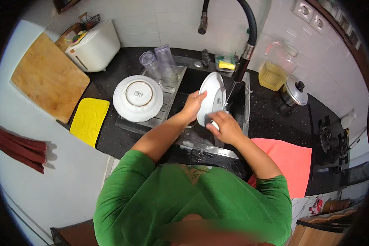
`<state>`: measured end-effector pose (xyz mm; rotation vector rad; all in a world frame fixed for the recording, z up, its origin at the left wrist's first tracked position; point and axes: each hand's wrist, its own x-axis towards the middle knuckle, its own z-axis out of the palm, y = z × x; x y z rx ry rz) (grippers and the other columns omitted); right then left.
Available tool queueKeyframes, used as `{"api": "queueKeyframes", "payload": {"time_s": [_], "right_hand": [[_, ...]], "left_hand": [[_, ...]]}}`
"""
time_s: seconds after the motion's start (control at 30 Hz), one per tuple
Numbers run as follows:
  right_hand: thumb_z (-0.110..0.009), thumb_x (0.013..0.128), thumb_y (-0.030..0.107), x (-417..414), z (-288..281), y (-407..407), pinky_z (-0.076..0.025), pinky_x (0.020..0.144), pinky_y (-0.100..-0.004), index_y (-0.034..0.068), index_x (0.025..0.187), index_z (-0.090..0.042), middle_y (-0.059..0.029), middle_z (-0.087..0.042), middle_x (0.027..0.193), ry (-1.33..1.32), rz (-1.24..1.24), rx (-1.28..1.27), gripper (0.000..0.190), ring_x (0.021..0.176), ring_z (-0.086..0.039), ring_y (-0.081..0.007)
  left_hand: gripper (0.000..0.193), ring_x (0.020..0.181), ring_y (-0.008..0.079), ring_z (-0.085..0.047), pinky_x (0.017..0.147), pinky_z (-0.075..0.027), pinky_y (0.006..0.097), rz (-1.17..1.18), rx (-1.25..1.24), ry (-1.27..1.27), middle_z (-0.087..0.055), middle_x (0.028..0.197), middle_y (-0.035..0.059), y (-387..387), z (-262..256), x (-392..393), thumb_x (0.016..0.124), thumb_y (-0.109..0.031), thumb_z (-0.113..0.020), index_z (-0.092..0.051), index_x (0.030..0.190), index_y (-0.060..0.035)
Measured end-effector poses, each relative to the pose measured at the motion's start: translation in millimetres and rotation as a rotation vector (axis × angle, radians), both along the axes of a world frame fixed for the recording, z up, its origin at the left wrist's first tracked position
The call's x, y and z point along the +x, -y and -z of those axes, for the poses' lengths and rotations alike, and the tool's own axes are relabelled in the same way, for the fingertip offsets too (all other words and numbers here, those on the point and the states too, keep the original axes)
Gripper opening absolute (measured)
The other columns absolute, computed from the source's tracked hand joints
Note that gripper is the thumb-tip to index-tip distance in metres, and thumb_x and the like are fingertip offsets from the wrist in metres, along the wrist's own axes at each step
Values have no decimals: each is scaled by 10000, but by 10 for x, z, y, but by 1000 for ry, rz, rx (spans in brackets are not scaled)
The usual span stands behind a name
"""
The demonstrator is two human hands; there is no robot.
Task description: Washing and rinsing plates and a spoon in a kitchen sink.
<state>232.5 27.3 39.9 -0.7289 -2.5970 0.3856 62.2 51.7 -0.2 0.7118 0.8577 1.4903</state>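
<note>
Over the dark sink [247, 123], my left hand [193, 106] grips the left edge of a white plate [209, 92], thumb on its underside. The plate is tilted nearly on edge. My right hand [224, 126] is at the plate's lower right edge with its fingers curled around a small pale thing, perhaps a sponge; blur and the fingers hide most of it. A thin stream of water runs down beside the plate below the black faucet [241, 69]. On the ribbed drainboard [166, 107] at left, another white plate [138, 98] lies upside down near clear tumblers [150, 63].
A yellow cloth [89, 121], a wooden cutting board [50, 77] and a white appliance [95, 46] are at left. Behind the sink sits a yellow sponge [226, 65]. At right are a pitcher of yellow liquid [273, 73], a lidded pot [293, 92], a coral cloth [289, 163] and a stove [329, 138].
</note>
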Motion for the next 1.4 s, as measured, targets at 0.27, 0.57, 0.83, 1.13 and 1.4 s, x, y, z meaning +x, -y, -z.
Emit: {"api": "queueKeyframes", "payload": {"time_s": [0.27,0.57,0.83,1.13,1.4], "right_hand": [[-517,680,605,-414,170,407,-407,771,-424,-68,1141,-342,-239,-505,1032,396,-55,-264,835,928,-508,-384],[-451,768,146,-990,441,-174,-449,718,-427,-7,961,-529,-185,-580,922,538,230,-287,258,824,-571,-348],[-479,738,84,-1641,-51,-1274,-349,912,-379,20,1158,-400,-154,-373,1236,-429,581,291,432,1154,-345,-317],[-387,775,93,-1941,-879,-2013,-306,920,-475,120,1322,-197,-34,-91,1405,28,647,216,580,1279,-145,-211],[-374,850,344,-1909,-801,-1465,-389,800,-425,35,1022,-529,-197,-572,954,-191,635,-119,386,932,-514,-351]], "left_hand": [[243,781,192,-574,689,-463,326,-186,76,139,-585,894,110,159,-376,-366,841,-196,-488,-514,969,8],[348,901,227,-545,807,-424,352,-415,206,166,-556,992,133,625,-775,-926,814,-213,-528,-468,1052,34],[381,915,257,-549,808,-433,372,-503,195,165,-548,1021,150,1157,-813,-1412,817,-210,-512,-450,1094,44],[385,946,266,-536,832,-423,368,-534,173,184,-525,1061,163,1294,-742,-1668,831,-186,-491,-420,1122,54],[383,860,264,-576,783,-455,377,-528,157,146,-566,994,152,1360,-725,-1824,815,-252,-513,-479,1060,39]]}}
